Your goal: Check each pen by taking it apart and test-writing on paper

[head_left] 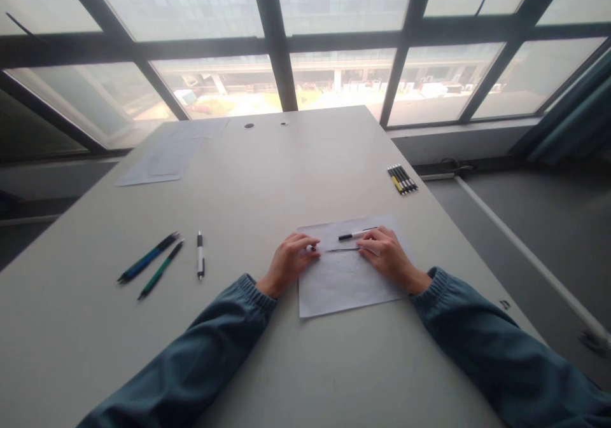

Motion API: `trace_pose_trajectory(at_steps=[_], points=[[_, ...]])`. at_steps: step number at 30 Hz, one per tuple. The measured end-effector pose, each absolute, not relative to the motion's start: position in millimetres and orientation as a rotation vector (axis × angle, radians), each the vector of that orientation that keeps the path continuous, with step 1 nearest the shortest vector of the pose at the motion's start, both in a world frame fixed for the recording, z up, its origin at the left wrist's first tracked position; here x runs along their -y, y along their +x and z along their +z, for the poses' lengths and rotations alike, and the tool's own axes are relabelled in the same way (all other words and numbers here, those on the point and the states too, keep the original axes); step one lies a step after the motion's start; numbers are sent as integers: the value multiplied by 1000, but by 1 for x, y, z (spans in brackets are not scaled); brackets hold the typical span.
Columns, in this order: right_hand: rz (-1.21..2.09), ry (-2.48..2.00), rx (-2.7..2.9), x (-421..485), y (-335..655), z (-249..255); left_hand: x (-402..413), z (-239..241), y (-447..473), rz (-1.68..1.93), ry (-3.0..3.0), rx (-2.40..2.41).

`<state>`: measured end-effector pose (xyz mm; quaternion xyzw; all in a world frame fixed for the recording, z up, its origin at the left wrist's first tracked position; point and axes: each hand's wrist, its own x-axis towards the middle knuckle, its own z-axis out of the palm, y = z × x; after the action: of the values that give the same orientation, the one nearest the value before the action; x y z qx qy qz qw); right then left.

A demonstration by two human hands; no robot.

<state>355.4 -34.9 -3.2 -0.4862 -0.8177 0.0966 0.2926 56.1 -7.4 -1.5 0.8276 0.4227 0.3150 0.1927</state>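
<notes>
A white sheet of paper [344,282] lies on the grey table [267,180] in front of me. My left hand [289,261] rests at the sheet's left edge, fingers curled in a pinch on a small pen part [311,248]. My right hand [389,255] sits on the sheet's right side, fingers pinching the end of a thin dark refill [342,249] that lies between the hands. A black and white pen barrel [356,233] lies on the paper just beyond the refill.
Three pens lie at the left: a blue one [147,257], a green one [161,269] and a white and black one [200,255]. A bundle of several pens [401,179] sits near the right edge. More paper [162,158] lies far left. Windows stand behind the table.
</notes>
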Motion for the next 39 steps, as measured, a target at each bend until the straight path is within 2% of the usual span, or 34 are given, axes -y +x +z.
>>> trace_pose_trajectory(at_steps=[11,19,39], points=[[256,-1246,2117,36,356,-1,11,7,62,950,2431,-1083],[275,-1246,2195,36,353,-1,12,9,69,847,2639,-1125],[178,-1354,2173,36,358,-1,15,15,56,785,2652,-1174]])
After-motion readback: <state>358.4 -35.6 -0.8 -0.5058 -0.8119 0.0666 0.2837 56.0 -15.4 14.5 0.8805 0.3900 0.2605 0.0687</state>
